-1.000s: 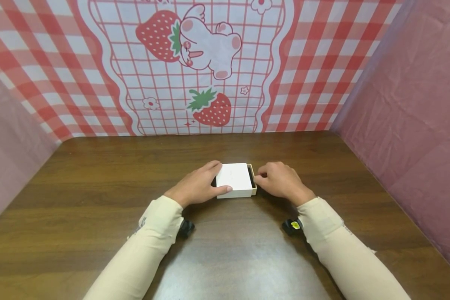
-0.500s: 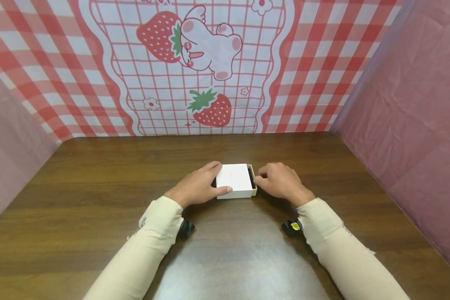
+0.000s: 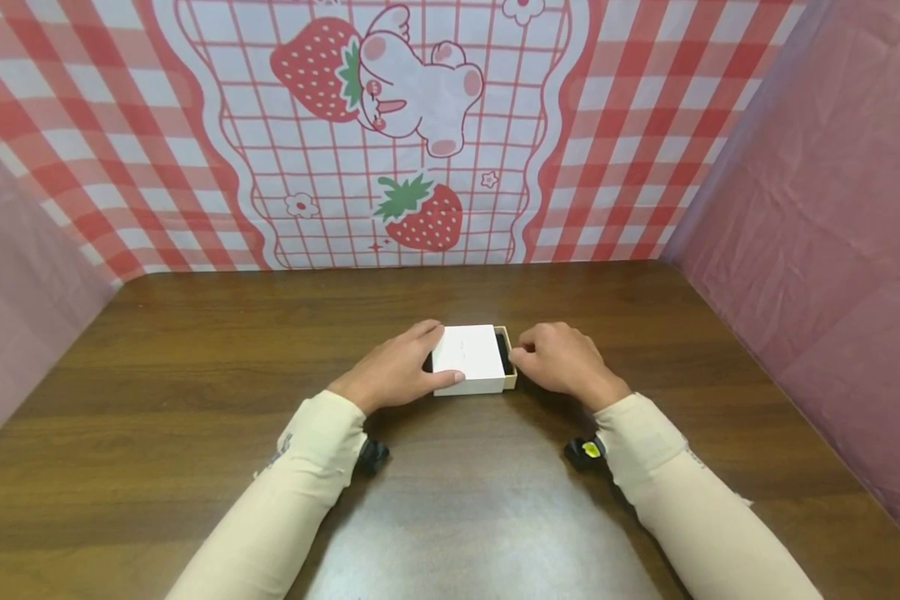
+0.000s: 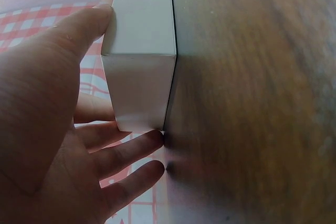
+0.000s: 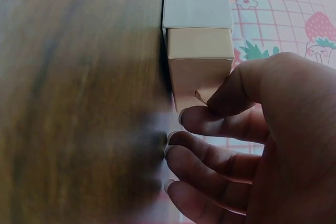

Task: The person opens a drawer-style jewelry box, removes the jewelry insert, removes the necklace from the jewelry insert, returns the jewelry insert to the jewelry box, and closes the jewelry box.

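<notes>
A white box sleeve (image 3: 468,353) lies flat on the table, with a cream inner drawer (image 3: 511,381) partly out at its right end. Something black (image 3: 503,353) shows inside the drawer; its kind cannot be made out. My left hand (image 3: 396,367) holds the sleeve at its left end, the thumb on the near top edge and the fingers around the far side. In the right wrist view, a small pull tab (image 5: 199,97) sticks out of the drawer's end face. My right hand (image 3: 562,360) pinches this tab between thumb and index finger, its other fingers curved below.
The brown wooden table (image 3: 217,358) stretches around the box. Behind it hangs a red-and-white checked cloth (image 3: 615,167) with strawberries, and a pink cloth (image 3: 817,250) runs along the right. Each wrist carries a small black device (image 3: 373,457).
The drawer has slid slightly to the right out of the sleeve, showing a little more of its inside. Both hands keep nearly the same place and hold.
</notes>
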`<state>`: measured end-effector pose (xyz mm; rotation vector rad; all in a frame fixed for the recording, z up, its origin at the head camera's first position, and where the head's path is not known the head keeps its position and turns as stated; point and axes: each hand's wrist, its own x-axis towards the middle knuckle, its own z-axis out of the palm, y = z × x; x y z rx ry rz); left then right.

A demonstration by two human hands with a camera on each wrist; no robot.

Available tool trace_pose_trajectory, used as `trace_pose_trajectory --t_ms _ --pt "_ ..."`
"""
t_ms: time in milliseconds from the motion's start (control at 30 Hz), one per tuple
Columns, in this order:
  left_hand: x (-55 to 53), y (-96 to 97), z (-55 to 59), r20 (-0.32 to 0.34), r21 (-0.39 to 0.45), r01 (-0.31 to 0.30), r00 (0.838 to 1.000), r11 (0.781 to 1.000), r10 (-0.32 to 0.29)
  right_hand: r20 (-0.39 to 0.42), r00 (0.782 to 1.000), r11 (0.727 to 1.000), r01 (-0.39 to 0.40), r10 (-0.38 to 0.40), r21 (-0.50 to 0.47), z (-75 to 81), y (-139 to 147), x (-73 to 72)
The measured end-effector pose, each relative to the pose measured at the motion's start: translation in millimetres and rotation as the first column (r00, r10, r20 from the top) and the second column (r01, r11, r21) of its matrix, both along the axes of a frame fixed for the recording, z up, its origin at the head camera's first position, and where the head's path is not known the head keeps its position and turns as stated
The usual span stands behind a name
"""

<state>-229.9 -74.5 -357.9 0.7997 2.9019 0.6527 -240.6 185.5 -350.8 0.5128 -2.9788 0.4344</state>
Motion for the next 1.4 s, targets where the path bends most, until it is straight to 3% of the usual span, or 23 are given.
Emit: trace_pose_trajectory --t_ms 1400 --pt "0.0 0.0 -0.4 0.012 0.003 -0.002 1.0 1.0 0.002 0.041 0.997 0.997 0.068 -0.067 -0.029 -0.5 0.0 0.1"
